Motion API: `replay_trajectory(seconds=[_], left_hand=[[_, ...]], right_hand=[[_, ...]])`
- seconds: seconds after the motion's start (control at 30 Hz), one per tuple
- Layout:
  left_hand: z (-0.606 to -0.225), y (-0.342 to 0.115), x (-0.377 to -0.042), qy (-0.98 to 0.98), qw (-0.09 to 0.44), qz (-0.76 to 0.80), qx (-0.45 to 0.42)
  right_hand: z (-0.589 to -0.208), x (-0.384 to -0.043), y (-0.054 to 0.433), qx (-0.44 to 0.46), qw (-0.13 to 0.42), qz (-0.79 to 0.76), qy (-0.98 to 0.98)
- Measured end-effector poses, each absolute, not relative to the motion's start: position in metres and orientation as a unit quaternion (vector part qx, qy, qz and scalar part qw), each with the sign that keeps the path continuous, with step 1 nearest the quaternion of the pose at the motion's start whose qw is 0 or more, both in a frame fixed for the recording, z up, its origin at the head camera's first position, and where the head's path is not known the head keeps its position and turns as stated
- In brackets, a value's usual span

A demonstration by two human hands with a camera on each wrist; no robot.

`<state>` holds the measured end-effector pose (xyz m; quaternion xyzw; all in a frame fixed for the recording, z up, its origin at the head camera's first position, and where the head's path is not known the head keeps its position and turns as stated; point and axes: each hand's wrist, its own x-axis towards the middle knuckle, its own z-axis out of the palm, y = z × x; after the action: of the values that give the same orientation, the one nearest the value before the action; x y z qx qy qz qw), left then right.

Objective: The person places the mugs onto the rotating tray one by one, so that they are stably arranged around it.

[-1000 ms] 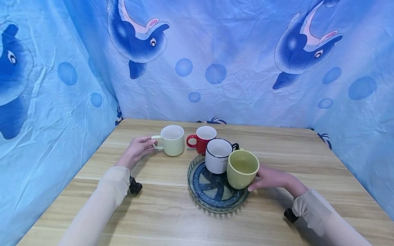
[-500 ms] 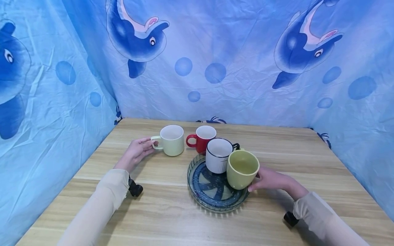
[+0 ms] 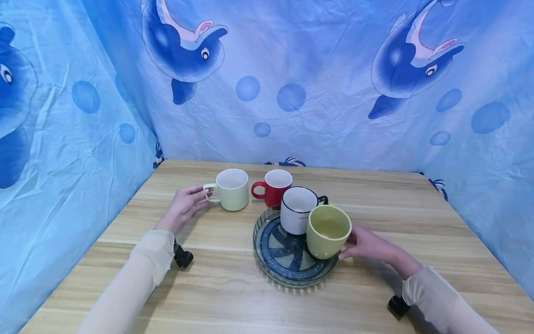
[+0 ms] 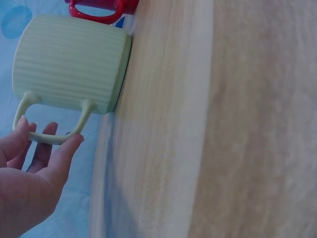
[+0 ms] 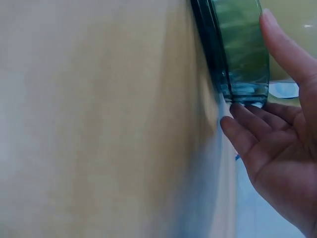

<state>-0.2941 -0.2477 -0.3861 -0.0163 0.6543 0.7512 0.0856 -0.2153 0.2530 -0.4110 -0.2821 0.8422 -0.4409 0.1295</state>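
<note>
In the head view my left hand (image 3: 183, 206) pinches the handle of a pale green ribbed mug (image 3: 233, 195) standing upright on the table; the left wrist view shows thumb and fingertips around that handle (image 4: 49, 139). My right hand (image 3: 371, 243) holds the right edge of a round bluish-green glass dish (image 3: 267, 269). In the right wrist view the thumb lies at the dish's rim (image 5: 242, 59) and the fingertips touch its lower edge. An olive-yellow mug (image 3: 323, 246) and a white mug with black rim (image 3: 294, 220) stand in the dish side by side, the yellow one slightly tilted.
A red mug (image 3: 275, 192) with a white inside stands right behind the dish, its handle turned left toward the pale green mug. The wooden table (image 3: 208, 287) is enclosed by a blue dolphin-print cloth (image 3: 325, 134) at the back and sides.
The white mug has shifted slightly right and the yellow mug slightly toward the front. My right hand and forearm have moved a little right. The left hand keeps its hold on the pale green mug.
</note>
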Motion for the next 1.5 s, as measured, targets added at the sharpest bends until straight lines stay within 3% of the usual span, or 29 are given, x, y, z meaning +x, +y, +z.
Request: replay_trajectory(seconds=[0.13, 0.43, 1.1, 1.5], left_hand=[[-0.385, -0.247, -0.293, 0.653, 0.081, 0.753, -0.021], [-0.383, -0.240, -0.286, 0.607, 0.087, 0.786, -0.072], [-0.388, -0.242, -0.288, 0.602, 0.081, 0.793, -0.041], [-0.390, -0.239, -0.291, 0.669, 0.033, 0.742, -0.036]], right_hand=[[-0.415, -0.209, 0.251, -0.256, 0.118, -0.462, 0.841], [-0.427, -0.200, 0.250, -0.208, 0.151, -0.548, 0.796], [-0.430, -0.190, 0.246, -0.181, 0.148, -0.577, 0.782], [-0.430, -0.187, 0.244, -0.165, 0.157, -0.601, 0.766]])
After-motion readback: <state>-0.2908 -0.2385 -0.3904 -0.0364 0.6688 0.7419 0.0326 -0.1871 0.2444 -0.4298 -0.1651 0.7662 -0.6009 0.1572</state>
